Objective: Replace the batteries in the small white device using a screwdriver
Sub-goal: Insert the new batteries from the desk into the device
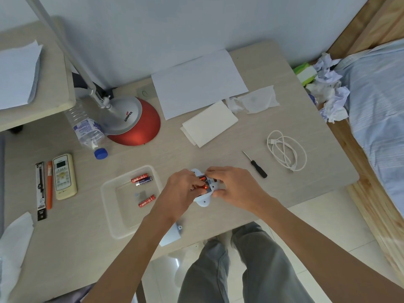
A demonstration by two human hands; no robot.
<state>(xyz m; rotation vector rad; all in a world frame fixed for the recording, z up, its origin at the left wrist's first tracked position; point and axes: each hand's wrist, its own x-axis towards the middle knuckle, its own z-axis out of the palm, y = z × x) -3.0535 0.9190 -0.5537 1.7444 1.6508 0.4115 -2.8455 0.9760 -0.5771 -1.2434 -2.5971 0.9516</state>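
The small white device lies on the table with its battery bay open, and red batteries show inside. My left hand presses its fingertips into the bay on a battery. My right hand holds the device's right side. A clear plastic tray to the left holds three loose batteries. The black-handled screwdriver lies untouched to the right. A white cover piece rests near the table's front edge, partly under my left forearm.
A red and silver desk lamp base, a water bottle, a remote control and pens sit to the left. White paper sheets, a folded tissue and a coiled white cable lie behind and right. A bed borders the right.
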